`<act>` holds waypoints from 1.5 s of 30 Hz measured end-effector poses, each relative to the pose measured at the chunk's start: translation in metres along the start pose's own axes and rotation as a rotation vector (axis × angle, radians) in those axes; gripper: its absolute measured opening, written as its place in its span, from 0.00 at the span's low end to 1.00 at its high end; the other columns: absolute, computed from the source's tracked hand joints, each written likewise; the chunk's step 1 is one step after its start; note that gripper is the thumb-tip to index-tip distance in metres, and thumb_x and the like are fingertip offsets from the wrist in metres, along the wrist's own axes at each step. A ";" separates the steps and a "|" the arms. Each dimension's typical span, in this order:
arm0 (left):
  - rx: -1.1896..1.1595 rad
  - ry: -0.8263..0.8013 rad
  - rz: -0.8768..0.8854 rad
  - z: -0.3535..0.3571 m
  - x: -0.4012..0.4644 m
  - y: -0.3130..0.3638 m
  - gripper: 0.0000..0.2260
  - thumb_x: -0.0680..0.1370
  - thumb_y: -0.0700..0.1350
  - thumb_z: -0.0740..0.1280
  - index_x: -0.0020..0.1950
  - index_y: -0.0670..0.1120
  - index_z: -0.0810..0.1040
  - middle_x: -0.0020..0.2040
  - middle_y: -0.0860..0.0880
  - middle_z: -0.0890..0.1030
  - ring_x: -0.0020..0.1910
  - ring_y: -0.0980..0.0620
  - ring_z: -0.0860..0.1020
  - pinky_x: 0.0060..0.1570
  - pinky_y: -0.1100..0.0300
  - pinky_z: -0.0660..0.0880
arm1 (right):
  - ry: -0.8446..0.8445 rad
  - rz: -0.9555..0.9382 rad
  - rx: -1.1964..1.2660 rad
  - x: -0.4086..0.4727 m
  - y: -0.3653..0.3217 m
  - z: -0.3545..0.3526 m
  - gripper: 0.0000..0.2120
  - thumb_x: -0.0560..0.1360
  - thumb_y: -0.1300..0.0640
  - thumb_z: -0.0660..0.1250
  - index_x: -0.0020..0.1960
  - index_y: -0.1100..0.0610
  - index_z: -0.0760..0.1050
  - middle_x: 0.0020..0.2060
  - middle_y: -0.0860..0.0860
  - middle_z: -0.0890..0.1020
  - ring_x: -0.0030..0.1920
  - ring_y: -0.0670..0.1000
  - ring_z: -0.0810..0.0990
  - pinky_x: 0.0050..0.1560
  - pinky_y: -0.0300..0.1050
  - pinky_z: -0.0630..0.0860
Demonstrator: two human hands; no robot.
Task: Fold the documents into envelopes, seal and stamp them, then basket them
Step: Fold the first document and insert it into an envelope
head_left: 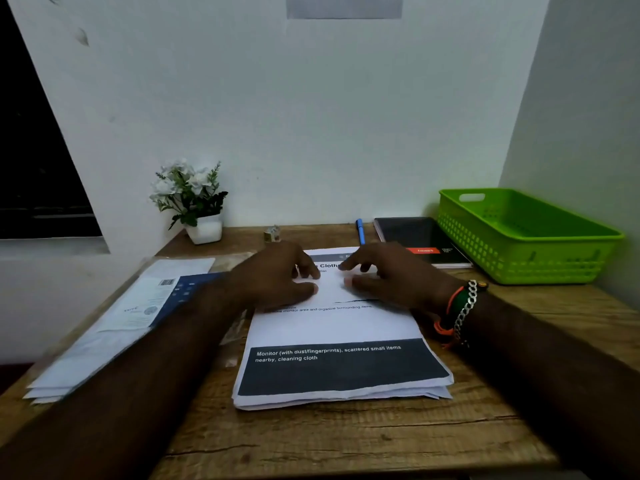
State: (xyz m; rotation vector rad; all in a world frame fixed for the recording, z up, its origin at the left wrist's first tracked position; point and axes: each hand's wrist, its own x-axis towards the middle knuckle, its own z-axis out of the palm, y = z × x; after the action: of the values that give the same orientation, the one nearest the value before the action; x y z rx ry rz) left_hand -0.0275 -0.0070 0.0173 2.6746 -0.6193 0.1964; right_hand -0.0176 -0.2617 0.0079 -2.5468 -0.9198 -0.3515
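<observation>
The person's left hand [277,275] and right hand [388,275] rest side by side on the far half of the stack of documents [341,344] at the centre of the frame, on the wooden surface [346,441]. The fingers [349,281] of both hands lie loosely bent, tips pressing down on the top sheet; neither hand appears to grip or pinch anything. A short dark line just nearer the camera than the hands may be a crease or a lifted edge in the paper, but it is too faint to be sure.

The pile of envelopes [114,327] lies at the left of the frame, just beside the documents. The green basket [519,237] stands at the right, against the wall, and nothing shows in the part of its inside that is visible. A blue pen [360,230], a dark notebook [419,240] and a small potted plant [194,199] sit along the back of the surface.

The task looks to be at its start: the first fold of the top sheet. The next move likely calls for separating that one sheet from the stack, bringing one edge over squarely, and pressing the crease flat.
</observation>
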 end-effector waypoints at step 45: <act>0.250 -0.031 -0.081 0.002 0.008 0.023 0.21 0.73 0.65 0.73 0.35 0.49 0.76 0.31 0.55 0.72 0.33 0.55 0.72 0.37 0.58 0.68 | 0.016 0.168 -0.155 0.002 0.004 -0.002 0.10 0.77 0.46 0.69 0.51 0.51 0.84 0.46 0.48 0.83 0.46 0.50 0.79 0.49 0.46 0.76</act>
State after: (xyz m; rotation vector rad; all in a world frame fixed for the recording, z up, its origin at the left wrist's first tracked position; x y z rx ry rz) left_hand -0.0303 -0.0297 0.0253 2.9423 -0.5248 0.2233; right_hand -0.0135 -0.2648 0.0095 -2.7345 -0.6907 -0.4058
